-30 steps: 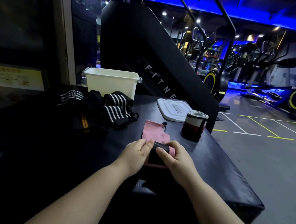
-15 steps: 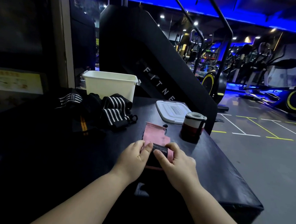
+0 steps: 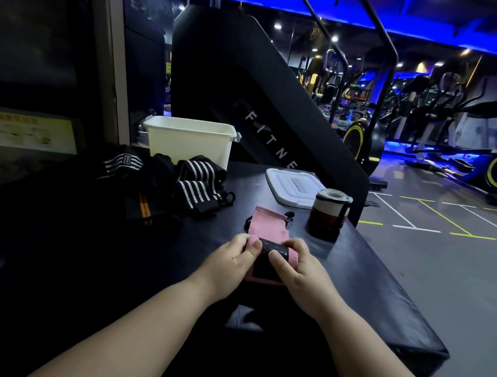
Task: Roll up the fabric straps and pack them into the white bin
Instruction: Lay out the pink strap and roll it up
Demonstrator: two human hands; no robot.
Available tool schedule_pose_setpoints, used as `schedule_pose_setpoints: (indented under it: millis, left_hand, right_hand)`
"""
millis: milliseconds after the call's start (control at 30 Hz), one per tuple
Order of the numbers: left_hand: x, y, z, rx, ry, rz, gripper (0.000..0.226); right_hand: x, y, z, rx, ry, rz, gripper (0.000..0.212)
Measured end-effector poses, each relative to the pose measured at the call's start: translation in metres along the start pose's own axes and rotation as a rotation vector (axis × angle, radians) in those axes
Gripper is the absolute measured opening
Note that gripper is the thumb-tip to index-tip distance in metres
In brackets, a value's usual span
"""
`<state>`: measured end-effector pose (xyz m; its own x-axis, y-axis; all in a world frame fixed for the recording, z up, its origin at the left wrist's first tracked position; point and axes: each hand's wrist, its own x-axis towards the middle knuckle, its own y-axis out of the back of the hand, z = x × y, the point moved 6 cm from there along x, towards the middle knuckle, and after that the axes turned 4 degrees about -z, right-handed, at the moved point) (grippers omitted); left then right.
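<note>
Grips meet over the dark surface [image 3: 354,276], both closed on the pink strap [image 3: 263,226]: the left grip [image 3: 230,258] pinches the left end of its rolled part between thumb and curled fingers, and the right grip [image 3: 303,267] pinches the right end the same way. The roll lies crosswise between them, a black patch showing on its top. The unrolled pink length runs flat towards 12 o'clock, ending at a small black loop. The white bin [image 3: 190,142] stands well apart at 11 o'clock. A finished roll [image 3: 329,213] stands upright at 1 o'clock, just before a white lid [image 3: 293,187]. Striped straps [image 3: 192,185] lie heaped at 10 o'clock
</note>
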<state>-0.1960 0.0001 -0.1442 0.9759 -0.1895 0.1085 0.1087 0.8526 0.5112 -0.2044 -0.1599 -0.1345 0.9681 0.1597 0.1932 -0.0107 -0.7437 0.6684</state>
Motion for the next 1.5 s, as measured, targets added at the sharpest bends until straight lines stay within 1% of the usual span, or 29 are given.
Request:
schedule_pose_setpoints:
  millis: [67, 100, 133, 200, 267, 300, 400, 567, 633, 733, 800, 867, 933, 1067, 1133, 1200, 1267, 1367, 1500]
  left_hand:
    - [0.001, -0.001, -0.002, -0.030, 0.016, -0.041, 0.059]
    - [0.001, -0.001, -0.001, -0.041, 0.017, -0.049, 0.059]
    - [0.000, -0.002, -0.001, -0.046, 0.015, -0.040, 0.054]
    - [-0.002, -0.001, 0.002, -0.018, 0.005, 0.034, 0.043]
    - [-0.004, 0.000, 0.005, 0.038, 0.004, 0.112, 0.038]
    - [-0.005, 0.000, 0.006, 0.052, 0.005, 0.124, 0.038]
    - [-0.004, 0.000, 0.007, 0.025, 0.010, 0.092, 0.036]
    - [-0.001, 0.000, 0.007, -0.065, -0.017, -0.015, 0.029]
    - [-0.001, -0.001, 0.010, -0.083, -0.024, -0.067, 0.032]
    - [0.000, -0.002, 0.013, -0.087, -0.009, -0.149, 0.036]
    - [0.001, -0.002, 0.014, -0.083, 0.007, -0.178, 0.038]
    - [0.005, 0.001, 0.014, -0.021, 0.021, -0.184, 0.039]
    - [0.009, 0.002, 0.013, 0.046, 0.021, -0.183, 0.043]
    - [0.011, -0.003, 0.004, 0.047, -0.025, -0.180, 0.063]
    - [0.011, -0.004, 0.001, 0.047, -0.033, -0.170, 0.078]
    - [0.011, -0.002, -0.001, 0.049, -0.042, -0.157, 0.083]
    - [0.009, 0.000, -0.001, 0.051, -0.056, -0.143, 0.077]
    - [0.005, -0.002, 0.001, 0.071, -0.080, -0.120, 0.059]
    - [0.006, -0.002, 0.004, 0.063, -0.071, -0.064, 0.049]
  right_hand:
    - [0.001, 0.000, 0.001, 0.006, 0.006, 0.013, 0.034]
    - [0.001, 0.000, 0.001, 0.004, 0.009, 0.022, 0.032]
    - [0.000, 0.000, 0.000, 0.003, 0.014, 0.030, 0.028]
    - [-0.001, 0.001, -0.002, -0.005, 0.024, 0.048, 0.023]
    - [-0.002, 0.001, -0.004, -0.009, 0.046, 0.068, 0.020]
    - [-0.002, 0.002, -0.005, -0.005, 0.061, 0.075, 0.019]
    - [-0.001, 0.002, -0.006, 0.009, 0.079, 0.065, 0.018]
    - [0.001, 0.003, -0.003, 0.039, 0.087, 0.018, 0.027]
    - [0.001, 0.002, -0.001, 0.052, 0.080, 0.005, 0.031]
    - [0.000, 0.002, 0.002, 0.030, 0.046, 0.041, 0.044]
    - [0.002, 0.002, 0.002, -0.008, 0.013, 0.066, 0.044]
    - [0.004, 0.001, 0.002, -0.014, -0.010, 0.076, 0.042]
    - [0.008, 0.001, 0.003, -0.004, -0.015, 0.091, 0.047]
    - [0.013, 0.002, 0.010, 0.004, -0.008, 0.142, 0.063]
    - [0.013, 0.003, 0.010, 0.023, 0.000, 0.161, 0.066]
    - [0.011, 0.004, 0.007, 0.043, 0.017, 0.174, 0.065]
    - [0.009, 0.006, 0.006, 0.067, 0.020, 0.177, 0.063]
    - [0.005, 0.008, 0.004, 0.122, -0.021, 0.175, 0.046]
    - [0.005, 0.008, 0.006, 0.158, -0.045, 0.171, 0.036]
